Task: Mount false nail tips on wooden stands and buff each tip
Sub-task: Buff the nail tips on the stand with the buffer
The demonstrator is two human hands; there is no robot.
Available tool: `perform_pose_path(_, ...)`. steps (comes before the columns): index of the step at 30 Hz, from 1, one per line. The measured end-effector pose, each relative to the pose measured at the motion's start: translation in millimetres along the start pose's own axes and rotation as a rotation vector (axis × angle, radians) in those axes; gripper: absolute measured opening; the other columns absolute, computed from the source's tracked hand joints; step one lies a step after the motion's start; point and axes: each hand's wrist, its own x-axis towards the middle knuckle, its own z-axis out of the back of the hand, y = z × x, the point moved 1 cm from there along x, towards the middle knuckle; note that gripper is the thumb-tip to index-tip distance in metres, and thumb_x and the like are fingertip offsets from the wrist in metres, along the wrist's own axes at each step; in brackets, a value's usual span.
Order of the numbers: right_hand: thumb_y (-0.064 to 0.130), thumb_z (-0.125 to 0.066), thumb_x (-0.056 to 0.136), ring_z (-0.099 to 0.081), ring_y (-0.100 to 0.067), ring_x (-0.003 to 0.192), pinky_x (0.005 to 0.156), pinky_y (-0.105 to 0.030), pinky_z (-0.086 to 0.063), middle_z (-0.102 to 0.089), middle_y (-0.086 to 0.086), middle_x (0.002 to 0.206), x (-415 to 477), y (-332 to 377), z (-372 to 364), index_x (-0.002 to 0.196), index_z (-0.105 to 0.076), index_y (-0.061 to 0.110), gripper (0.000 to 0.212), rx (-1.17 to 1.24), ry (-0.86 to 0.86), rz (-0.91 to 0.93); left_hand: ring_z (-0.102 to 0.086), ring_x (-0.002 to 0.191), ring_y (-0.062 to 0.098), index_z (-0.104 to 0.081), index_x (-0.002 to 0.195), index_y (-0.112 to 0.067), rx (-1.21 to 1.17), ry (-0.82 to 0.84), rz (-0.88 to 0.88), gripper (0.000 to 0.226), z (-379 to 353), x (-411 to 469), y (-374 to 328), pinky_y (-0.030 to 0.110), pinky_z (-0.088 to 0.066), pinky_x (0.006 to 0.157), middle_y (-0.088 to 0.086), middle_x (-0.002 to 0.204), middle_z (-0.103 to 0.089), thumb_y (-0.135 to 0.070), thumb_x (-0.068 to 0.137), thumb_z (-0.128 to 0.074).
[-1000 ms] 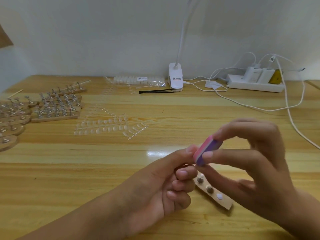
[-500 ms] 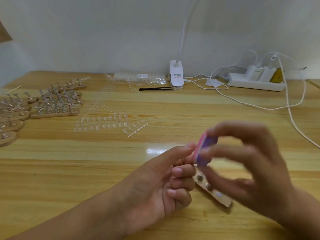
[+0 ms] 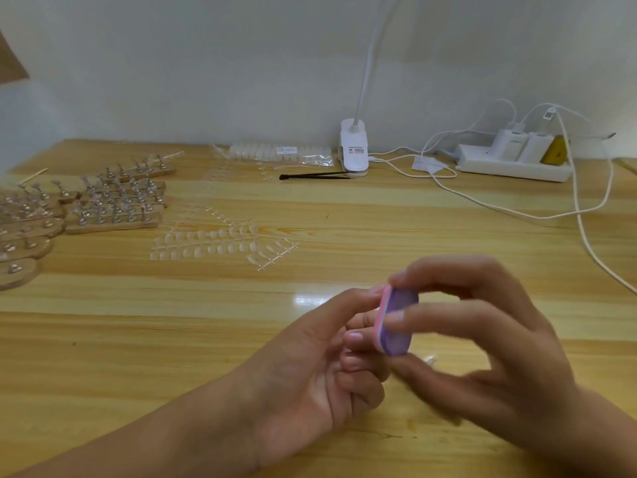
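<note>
A pink and purple buffer block (image 3: 396,322) is pinched on edge in my right hand (image 3: 499,339), which is blurred. Its pink face presses against the fingertips of my left hand (image 3: 310,357), whose fingers are curled around a wooden stand. Both hands hide that stand except for a pale end (image 3: 429,358) poking out below the block. The nail tip being rubbed is hidden. Strips of clear nail tips (image 3: 206,243) lie on the table beyond my hands. Several wooden stands with metal holders (image 3: 113,208) are lined up at the far left.
At the back stand a white clip lamp (image 3: 353,150), black tweezers (image 3: 313,175) and a bag of nail tips (image 3: 279,154). A power strip (image 3: 513,165) sits back right, with white cables (image 3: 586,236) trailing across the right side of the table.
My right hand has turned the buffer block more upright and slid it down along my left fingertips. The wooden stand, visible below earlier, is now almost fully covered.
</note>
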Motion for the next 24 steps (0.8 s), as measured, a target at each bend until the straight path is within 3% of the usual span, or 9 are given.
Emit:
perform_pose_path(4, 0.024, -0.070, 0.087, -0.059, -0.015, 0.109, 0.088, -0.031, -0.049, -0.055, -0.006, 0.115, 1.2, -1.0, -1.0, 0.103, -0.061, 0.020, 0.018, 0.016, -0.018, -0.058, -0.023, 0.050, 0.004, -0.053, 0.102, -0.010, 0.000, -0.006, 0.001, 0.047, 1.7, 2.3, -0.9, 0.013, -0.021, 0.046, -0.007, 0.062, -0.028, -0.026, 0.067, -0.081)
perform_pose_path(7, 0.028, -0.067, 0.091, -0.059, -0.013, 0.107, 0.089, -0.027, -0.047, -0.055, -0.002, 0.112, 0.2, -0.6, -1.7, 0.101, -0.062, 0.021, 0.013, 0.012, 0.010, -0.027, -0.023, 0.050, 0.004, -0.057, 0.096, -0.011, -0.005, -0.006, -0.007, 0.042, 1.6, 2.8, -0.6, 0.013, -0.020, 0.047, -0.007, 0.063, -0.027, -0.024, 0.065, -0.082)
perform_pose_path(11, 0.027, -0.067, 0.089, -0.060, -0.021, 0.106, 0.087, -0.039, -0.049, -0.056, -0.007, 0.113, 1.7, -2.1, -1.5, 0.102, -0.060, 0.020, 0.016, 0.127, -0.047, -0.112, -0.026, 0.047, 0.004, -0.062, 0.089, -0.008, -0.013, -0.013, -0.006, 0.036, 1.5, 2.3, 0.6, 0.013, -0.022, 0.044, -0.006, 0.060, -0.030, -0.023, 0.063, -0.082)
perform_pose_path(14, 0.026, -0.067, 0.089, -0.060, -0.018, 0.106, 0.087, -0.031, -0.048, -0.056, -0.006, 0.115, -0.7, -2.1, -2.4, 0.102, -0.062, 0.018, 0.016, 0.111, -0.009, -0.067, -0.026, 0.047, 0.004, -0.054, 0.095, -0.011, -0.019, -0.009, -0.015, 0.044, 0.4, 2.0, -0.4, 0.013, -0.022, 0.046, -0.006, 0.060, -0.030, -0.022, 0.063, -0.081)
perform_pose_path(17, 0.023, -0.068, 0.087, -0.060, -0.024, 0.108, 0.088, -0.043, -0.049, -0.056, -0.007, 0.113, -0.2, -4.1, -0.6, 0.100, -0.061, 0.019, 0.015, 0.167, -0.042, -0.142, -0.026, 0.047, 0.004, -0.061, 0.087, -0.008, 0.000, -0.021, -0.017, 0.035, 1.3, 1.8, 0.0, 0.012, -0.024, 0.042, -0.006, 0.061, -0.030, -0.024, 0.063, -0.082)
perform_pose_path(21, 0.029, -0.066, 0.091, -0.060, -0.022, 0.108, 0.086, -0.038, -0.050, -0.056, -0.005, 0.116, -1.6, -2.1, -2.3, 0.102, -0.062, 0.018, 0.016, 0.157, -0.030, -0.099, -0.024, 0.048, 0.004, -0.054, 0.096, -0.009, 0.035, -0.021, -0.039, 0.044, -0.8, 1.2, 0.5, 0.012, -0.023, 0.043, -0.006, 0.061, -0.028, -0.025, 0.064, -0.080)
perform_pose_path(24, 0.028, -0.066, 0.091, -0.060, -0.027, 0.108, 0.086, -0.047, -0.050, -0.057, -0.005, 0.115, -2.7, -2.9, -1.6, 0.101, -0.061, 0.019, 0.015, 0.212, -0.053, -0.154, -0.023, 0.048, 0.004, -0.063, 0.083, -0.009, 0.086, -0.027, -0.077, 0.032, -0.3, 1.2, 0.9, 0.012, -0.024, 0.041, -0.007, 0.060, -0.030, -0.027, 0.064, -0.081)
